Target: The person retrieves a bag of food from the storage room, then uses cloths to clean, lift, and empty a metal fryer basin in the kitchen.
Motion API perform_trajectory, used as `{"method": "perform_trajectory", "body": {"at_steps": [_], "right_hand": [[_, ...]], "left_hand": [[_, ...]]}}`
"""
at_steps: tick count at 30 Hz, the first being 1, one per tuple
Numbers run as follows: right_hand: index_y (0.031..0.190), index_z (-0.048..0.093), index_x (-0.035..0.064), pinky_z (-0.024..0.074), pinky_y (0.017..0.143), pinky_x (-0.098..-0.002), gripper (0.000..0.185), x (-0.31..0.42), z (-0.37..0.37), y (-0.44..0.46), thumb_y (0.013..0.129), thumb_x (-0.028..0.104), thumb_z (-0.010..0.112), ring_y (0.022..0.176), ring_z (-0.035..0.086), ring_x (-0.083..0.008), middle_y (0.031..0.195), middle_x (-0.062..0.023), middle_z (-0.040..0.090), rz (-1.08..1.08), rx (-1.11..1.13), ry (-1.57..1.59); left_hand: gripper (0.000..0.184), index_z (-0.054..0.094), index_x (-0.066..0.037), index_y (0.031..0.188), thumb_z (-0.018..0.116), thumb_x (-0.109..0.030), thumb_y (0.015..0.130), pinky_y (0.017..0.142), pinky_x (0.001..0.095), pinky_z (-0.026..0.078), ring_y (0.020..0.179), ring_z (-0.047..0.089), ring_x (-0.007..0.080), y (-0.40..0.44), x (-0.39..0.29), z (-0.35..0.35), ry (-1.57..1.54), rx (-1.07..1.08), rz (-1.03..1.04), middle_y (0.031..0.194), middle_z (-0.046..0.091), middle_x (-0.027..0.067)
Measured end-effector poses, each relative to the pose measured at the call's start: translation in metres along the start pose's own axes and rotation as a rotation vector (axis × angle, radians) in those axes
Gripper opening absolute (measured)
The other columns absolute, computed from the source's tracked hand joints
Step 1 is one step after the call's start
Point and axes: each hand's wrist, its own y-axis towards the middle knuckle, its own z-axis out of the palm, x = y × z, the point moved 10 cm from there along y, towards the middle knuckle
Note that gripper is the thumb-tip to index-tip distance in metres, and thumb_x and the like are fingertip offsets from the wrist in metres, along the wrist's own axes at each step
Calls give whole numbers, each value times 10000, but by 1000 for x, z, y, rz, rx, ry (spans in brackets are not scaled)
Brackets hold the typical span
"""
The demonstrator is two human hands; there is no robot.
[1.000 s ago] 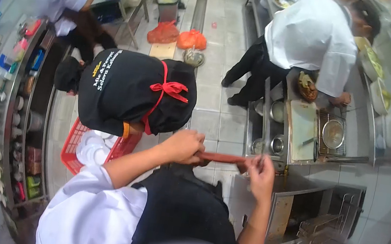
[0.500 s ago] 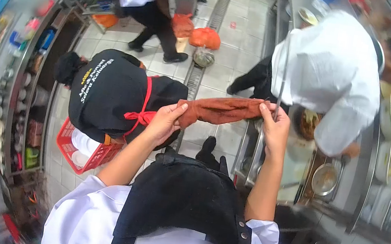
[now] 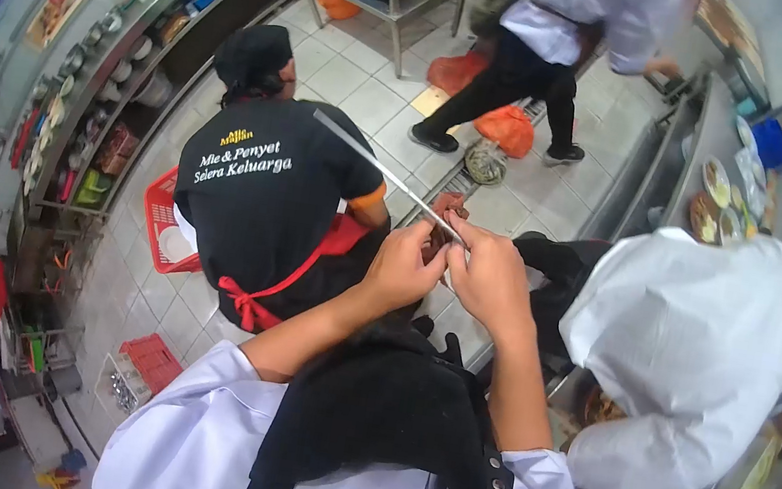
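Note:
My left hand [image 3: 403, 272] is closed on the brown cloth [image 3: 449, 202], which is bunched up and mostly hidden by my fingers. Right beside it, my right hand [image 3: 492, 278] grips a thin metal rod [image 3: 372, 167] that slants up and to the left. The rod's far end reaches the back of a person in a black shirt [image 3: 248, 183] in the view; whether it touches them I cannot tell. The cloth lies against the rod between my hands. What is at the rod's near end is hidden.
A person in white [image 3: 689, 350] bends over the counter at right. Another person [image 3: 551, 56] strides past ahead. A red basket [image 3: 158, 220] stands at left, orange bags [image 3: 506, 130] lie on the floor, and shelves [image 3: 125, 93] line the left wall.
My hands have come together, and the cloth stretched between them is now bunched at the rod. The rod has tilted left. The view has turned, and the walking person appears farther right.

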Motion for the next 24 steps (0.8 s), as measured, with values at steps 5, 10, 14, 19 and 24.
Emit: {"method": "perform_trajectory", "body": {"at_steps": [5,10,14,19,24], "right_hand": [[1197,736,86,541,819,-536,328,3,13,78,900,147,611,901,685,-445,973,-224,728,-33,253,-67],[1138,755,62,541,816,-501,281,-3,17,138,882,87,641,911,682,-447,996,-236,725,-104,331,74],[1119,745,-8,541,794,-397,253,-19,23,174,874,53,717,863,718,-341,946,-199,736,-94,430,298],[1075,706,3,487,738,-290,348,-23,-6,216,780,98,863,913,630,-137,1162,-72,685,-207,289,275],[1043,649,58,346,626,-212,381,-55,4,246,765,107,906,801,459,-21,1119,14,637,87,534,743]], "left_hand": [[202,662,24,987,750,-119,874,624,416,520,687,707,343,52,20,-29,138,-159,-9,797,707,206],[185,668,10,1034,703,-107,895,603,407,509,640,683,336,92,30,-45,125,-270,-33,824,707,198],[224,644,32,1162,615,-71,966,655,403,530,722,718,320,117,47,-47,-54,-242,-77,896,710,197],[174,627,-4,1129,573,-132,1025,700,425,548,791,716,374,155,25,-58,-98,-264,-1,879,711,189],[150,606,-23,1158,568,-89,1029,730,384,560,839,744,347,191,-10,-75,-175,-315,76,920,720,181]]}}
